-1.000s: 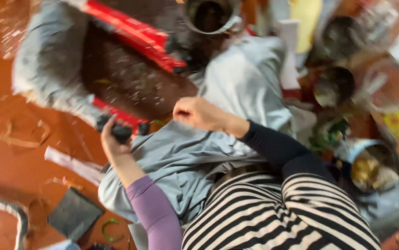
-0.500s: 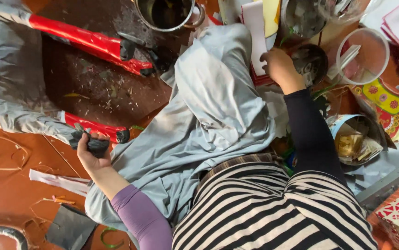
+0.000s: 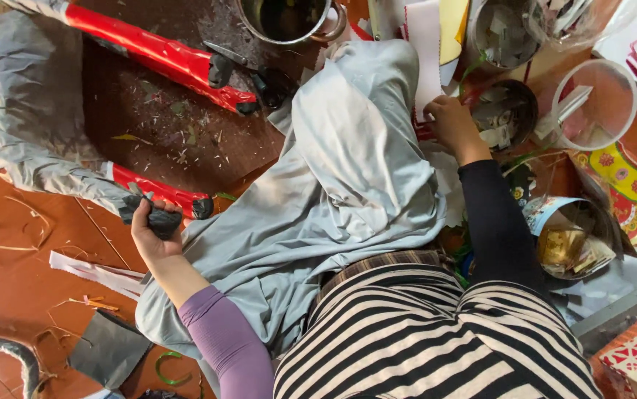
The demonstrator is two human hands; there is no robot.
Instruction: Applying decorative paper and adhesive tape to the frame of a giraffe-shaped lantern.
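Nearest to me: black-and-white striped top (image 3: 436,340), soft knit, w/ a wide grey cloth (image 3: 333,207) draped over the lap, smooth and creased into folds. Purple sleeve on the left arm, dark sleeve on the right.

My left hand (image 3: 152,233) sits at the low left edge of the cloth, grip clamped round a crumpled black wad (image 3: 159,220), prob. foil or paper, matte and wrinkled. The wad lies against the black-tipped end of a red wrapped bar (image 3: 159,196), glossy, part of a frame covered w/ grey paper (image 3: 23,118).

My right hand (image 3: 451,122) is up right, past the cloth's top fold, fingers curled together at a red strip edge by a white sheet; can't tell exactly what it pinches. It's just beside a metal bowl (image 3: 514,111) full of pale paper scraps.

Floor (image 3: 8,273) is red-brown tile, shiny, littered w/ thin curled shavings, white paper strips (image 3: 93,270) and a dark grey folded sheet (image 3: 108,347).

Further out: second long red bar (image 3: 156,52) running diagonally, dark dusty mat beneath w/ flecks, a steel pot (image 3: 289,18) at the top, a clear round tub (image 3: 599,103), a tin of gold-coloured leaf papers (image 3: 573,244), patterned red-yellow paper far right.
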